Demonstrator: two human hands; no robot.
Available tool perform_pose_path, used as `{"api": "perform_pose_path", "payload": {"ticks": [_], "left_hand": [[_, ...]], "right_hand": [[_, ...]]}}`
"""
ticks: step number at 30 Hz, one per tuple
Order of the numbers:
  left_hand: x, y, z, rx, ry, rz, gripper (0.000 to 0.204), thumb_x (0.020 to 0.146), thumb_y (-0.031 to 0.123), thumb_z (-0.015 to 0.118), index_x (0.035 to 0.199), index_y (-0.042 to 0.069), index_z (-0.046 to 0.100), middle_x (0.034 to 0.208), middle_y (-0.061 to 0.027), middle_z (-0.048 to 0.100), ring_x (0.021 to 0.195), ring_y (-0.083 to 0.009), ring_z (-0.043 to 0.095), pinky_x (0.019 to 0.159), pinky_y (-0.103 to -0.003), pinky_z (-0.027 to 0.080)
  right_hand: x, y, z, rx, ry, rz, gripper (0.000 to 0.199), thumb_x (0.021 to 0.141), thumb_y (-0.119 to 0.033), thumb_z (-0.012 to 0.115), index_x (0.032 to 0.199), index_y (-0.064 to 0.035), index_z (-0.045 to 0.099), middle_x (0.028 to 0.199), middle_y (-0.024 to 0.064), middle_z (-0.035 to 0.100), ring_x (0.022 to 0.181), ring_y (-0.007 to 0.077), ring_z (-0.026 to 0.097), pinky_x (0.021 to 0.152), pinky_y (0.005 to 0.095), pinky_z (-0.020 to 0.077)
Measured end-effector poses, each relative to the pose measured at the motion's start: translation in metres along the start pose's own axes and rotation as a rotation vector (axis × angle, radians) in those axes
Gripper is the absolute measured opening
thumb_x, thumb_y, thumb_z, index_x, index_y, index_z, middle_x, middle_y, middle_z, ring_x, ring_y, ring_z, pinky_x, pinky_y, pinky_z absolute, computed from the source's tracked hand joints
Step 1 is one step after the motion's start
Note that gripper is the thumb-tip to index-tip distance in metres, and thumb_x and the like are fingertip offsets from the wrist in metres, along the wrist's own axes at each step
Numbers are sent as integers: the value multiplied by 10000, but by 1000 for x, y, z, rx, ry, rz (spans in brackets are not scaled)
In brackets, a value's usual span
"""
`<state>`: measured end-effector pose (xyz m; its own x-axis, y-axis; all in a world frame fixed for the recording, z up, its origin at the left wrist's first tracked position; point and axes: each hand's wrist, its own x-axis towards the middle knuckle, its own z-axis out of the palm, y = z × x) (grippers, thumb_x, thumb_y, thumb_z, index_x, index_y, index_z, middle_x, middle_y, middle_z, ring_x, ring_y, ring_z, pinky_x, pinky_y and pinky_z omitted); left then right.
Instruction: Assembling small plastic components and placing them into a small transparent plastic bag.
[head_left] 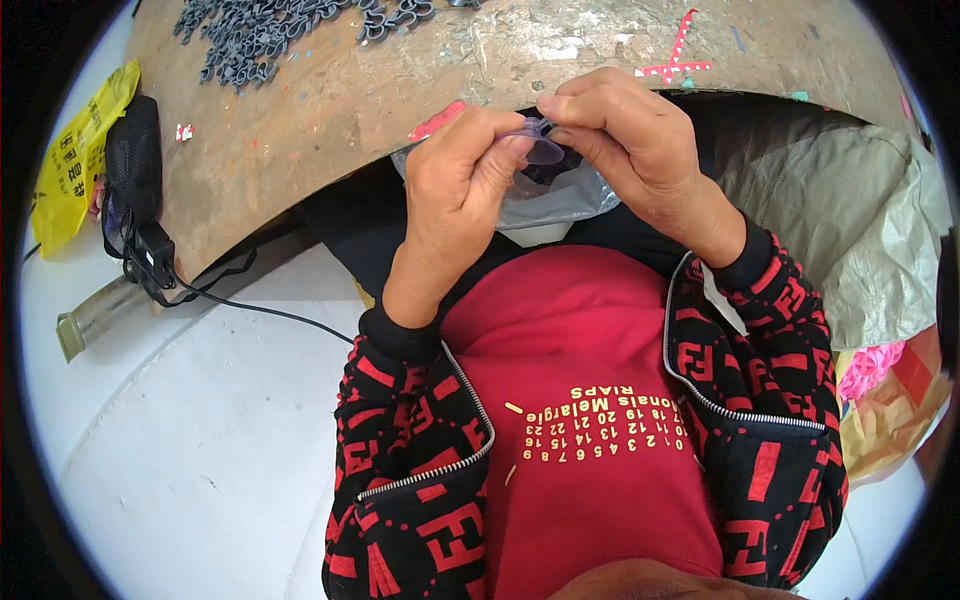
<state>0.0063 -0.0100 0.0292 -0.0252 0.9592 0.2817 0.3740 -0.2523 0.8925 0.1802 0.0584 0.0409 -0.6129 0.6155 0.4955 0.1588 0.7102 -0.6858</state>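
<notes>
Just past the table's near edge, my two hands meet over my lap. My left hand [455,175] pinches a small translucent purple-grey plastic piece [545,152] with a rounded flap between thumb and forefinger. Thumb and forefinger of my right hand [640,140] are closed at the far side of the same piece, where a small dark part shows; the fingertips partly cover it. Below the hands lies a clear plastic bag [560,205] with dark pieces in its mouth. A pile of dark grey looped plastic pieces [262,35] lies at the table's far left.
The worn wooden table [300,130] curves across the top, with a red dotted tape cross [675,68] on it. A yellow bag [78,160] and a black mesh pouch [133,160] hang at its left end, with a black cable [265,312]. A grey-green sack [850,220] stands right.
</notes>
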Motion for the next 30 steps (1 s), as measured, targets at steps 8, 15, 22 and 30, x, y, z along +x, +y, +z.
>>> {"api": "perform_pose_path", "payload": {"ticks": [8,15,22,30], "left_hand": [[10,-11,-21,-944,-505,-528,156,901,188,531,906,41,584,755,15,567,649,-40,494,574,-164,386],[12,4,-22,-649,-276,-489,174,896,212,539,869,47,585,714,15,542,609,-34,457,546,-169,363],[16,2,-34,-661,-420,-523,187,891,225,538,842,52,588,665,21,520,582,-31,432,522,-169,345],[6,13,-12,-529,-177,-392,164,881,181,547,838,26,581,643,9,524,576,-49,466,519,-195,372]], "right_hand": [[18,12,-16,-252,-173,-667,321,629,-4,634,948,2,593,844,90,574,653,214,552,607,302,450],[22,-3,-16,182,-196,44,231,762,-81,621,980,-4,602,910,83,586,743,190,544,692,285,437],[23,4,-15,226,-341,46,214,794,-143,616,971,-24,601,827,77,592,736,204,552,693,290,422],[8,-2,-2,-156,-100,-98,164,803,-69,593,959,-28,563,770,93,561,651,227,541,615,301,430]]}}
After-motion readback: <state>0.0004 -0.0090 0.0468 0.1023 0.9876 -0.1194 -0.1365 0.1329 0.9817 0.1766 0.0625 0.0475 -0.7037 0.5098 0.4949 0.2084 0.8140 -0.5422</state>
